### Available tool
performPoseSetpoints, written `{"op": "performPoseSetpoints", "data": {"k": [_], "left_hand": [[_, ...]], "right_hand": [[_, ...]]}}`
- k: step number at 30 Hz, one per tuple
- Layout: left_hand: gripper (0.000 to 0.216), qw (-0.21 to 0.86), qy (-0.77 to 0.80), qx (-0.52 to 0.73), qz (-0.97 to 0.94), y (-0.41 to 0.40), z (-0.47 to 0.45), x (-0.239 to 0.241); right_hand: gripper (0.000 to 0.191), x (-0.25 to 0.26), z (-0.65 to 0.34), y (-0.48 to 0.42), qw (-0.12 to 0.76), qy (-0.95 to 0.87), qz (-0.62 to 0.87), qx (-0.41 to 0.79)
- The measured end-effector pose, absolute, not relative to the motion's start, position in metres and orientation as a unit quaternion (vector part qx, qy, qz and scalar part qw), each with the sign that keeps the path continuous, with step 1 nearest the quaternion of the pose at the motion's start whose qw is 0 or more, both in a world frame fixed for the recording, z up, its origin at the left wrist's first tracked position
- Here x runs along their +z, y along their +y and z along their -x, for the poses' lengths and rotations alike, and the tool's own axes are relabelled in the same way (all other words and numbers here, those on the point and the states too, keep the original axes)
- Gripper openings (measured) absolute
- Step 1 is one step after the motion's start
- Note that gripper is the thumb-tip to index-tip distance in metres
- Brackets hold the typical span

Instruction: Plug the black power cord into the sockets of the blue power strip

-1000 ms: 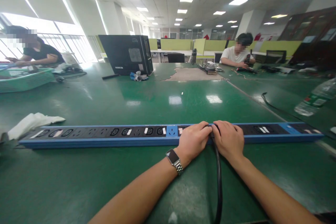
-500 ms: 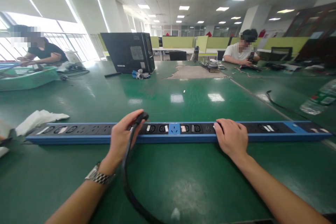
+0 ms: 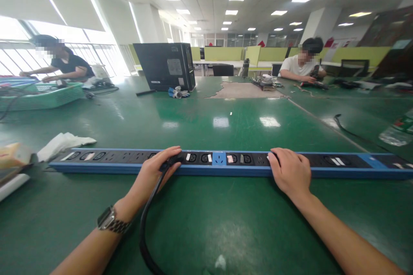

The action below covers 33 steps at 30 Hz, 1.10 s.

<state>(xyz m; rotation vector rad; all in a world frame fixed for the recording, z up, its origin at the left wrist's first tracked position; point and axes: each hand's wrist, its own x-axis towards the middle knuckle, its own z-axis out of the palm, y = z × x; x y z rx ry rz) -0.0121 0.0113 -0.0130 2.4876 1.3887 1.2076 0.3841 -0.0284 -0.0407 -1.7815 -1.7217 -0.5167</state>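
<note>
A long power strip (image 3: 193,170) with a blue casing and black sockets lies across the green table in front of me. My left hand (image 3: 155,166), with a watch on its wrist, is closed around the plug of a black power cable (image 3: 146,219). That plug is down at the strip's face, left of the blue socket; whether it sits in a socket is hidden by my fingers. My right hand (image 3: 291,171) grips the strip right of its middle, thumb on the front and fingers over the top.
White tissue (image 3: 64,144) lies behind the strip's left end. Farther back are a green basket (image 3: 58,98), a black computer case (image 3: 163,66), gloves (image 3: 178,92) and a plastic bottle (image 3: 396,131). Two people (image 3: 72,64) (image 3: 301,66) sit across the table.
My left hand has lowered the plug from above the strip down to its socket face. My right hand keeps its grip. The whole view has shifted slightly.
</note>
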Motion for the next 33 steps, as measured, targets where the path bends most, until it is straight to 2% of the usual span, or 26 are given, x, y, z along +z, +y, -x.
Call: {"op": "performPoseSetpoints", "data": {"k": [3,5,11,14,19,28,33], "left_hand": [[0.040,0.023,0.488,0.350,-0.799,0.016,0.010,-0.008],[0.033,0.011,0.476,0.339,-0.812,0.019,0.002,0.001],[0.021,-0.020,0.390,0.455,-0.800,0.018,-0.058,0.024],[0.024,0.029,0.363,0.424,-0.829,0.019,-0.096,0.022],[0.028,0.092,0.413,0.367,-0.829,0.030,-0.122,0.010],[0.029,-0.012,0.446,0.275,-0.852,0.032,-0.121,0.009],[0.028,0.008,0.372,0.224,-0.901,0.027,-0.122,0.005]], "right_hand": [[0.034,-0.040,-0.384,-0.028,0.300,-0.649,0.673,-0.193],[0.034,-0.040,-0.383,-0.028,0.302,-0.646,0.674,-0.192],[0.034,-0.039,-0.382,-0.028,0.306,-0.644,0.675,-0.189],[0.034,-0.039,-0.382,-0.028,0.307,-0.642,0.676,-0.190],[0.034,-0.038,-0.382,-0.028,0.307,-0.644,0.676,-0.184],[0.034,-0.037,-0.381,-0.029,0.308,-0.646,0.674,-0.182],[0.034,-0.037,-0.381,-0.029,0.309,-0.646,0.672,-0.186]]}}
